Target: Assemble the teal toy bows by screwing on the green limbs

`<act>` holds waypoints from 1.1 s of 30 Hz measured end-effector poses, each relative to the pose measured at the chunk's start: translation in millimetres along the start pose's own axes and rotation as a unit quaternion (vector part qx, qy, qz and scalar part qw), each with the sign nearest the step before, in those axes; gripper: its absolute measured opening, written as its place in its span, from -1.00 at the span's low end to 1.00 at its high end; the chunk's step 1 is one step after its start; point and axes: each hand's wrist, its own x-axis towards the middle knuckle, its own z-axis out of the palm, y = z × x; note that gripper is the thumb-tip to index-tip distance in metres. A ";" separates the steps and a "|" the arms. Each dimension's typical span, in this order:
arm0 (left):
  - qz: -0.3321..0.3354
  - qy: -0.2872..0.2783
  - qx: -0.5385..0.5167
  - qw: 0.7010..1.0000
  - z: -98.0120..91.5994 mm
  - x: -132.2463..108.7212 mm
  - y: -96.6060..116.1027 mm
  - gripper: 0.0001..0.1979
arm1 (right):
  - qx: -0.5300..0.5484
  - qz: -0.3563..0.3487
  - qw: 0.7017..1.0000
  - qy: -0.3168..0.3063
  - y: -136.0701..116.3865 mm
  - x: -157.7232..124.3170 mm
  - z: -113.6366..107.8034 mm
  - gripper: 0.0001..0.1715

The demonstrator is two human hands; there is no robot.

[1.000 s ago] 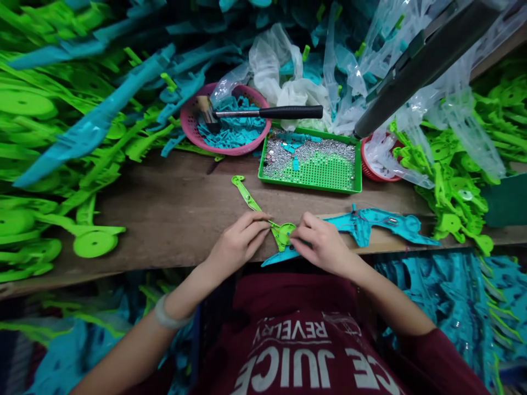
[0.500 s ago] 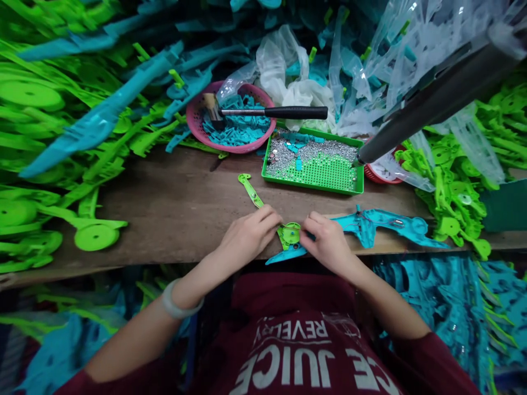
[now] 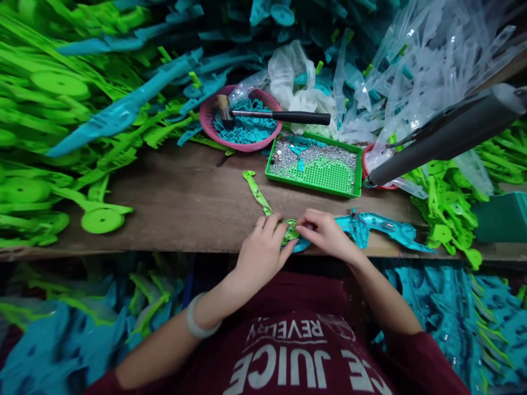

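Note:
A blue plastic half-shell (image 3: 376,222) lies hollow side up along the front of the bench. Its left end carries a round-ended green plastic piece (image 3: 291,232), from which a slim green arm (image 3: 257,192) extends up and left. My left hand (image 3: 261,249) grips the green piece, fingers over its left side and thumb at the near edge. My right hand (image 3: 327,233) is closed in a pinch at the right side of that piece. Whatever lies between the right fingertips is too small to make out.
Behind the work stand a green tray (image 3: 317,186) of small metal bits and a pink basket (image 3: 247,146) of blue parts with a hammer (image 3: 300,117) across it. A dark rod (image 3: 444,137) slants in from the right. Green parts (image 3: 102,219) heap up at left.
My left hand has moved right and closed over the green piece, hiding more of it. The right hand stays pinched near it. The view has shifted slightly.

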 end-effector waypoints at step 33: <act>-0.058 0.169 -0.001 0.984 21.9 3.4 22.2 -0.78 | -0.333 -0.180 0.925 -0.027 20.0 -20.8 -19.4 -0.70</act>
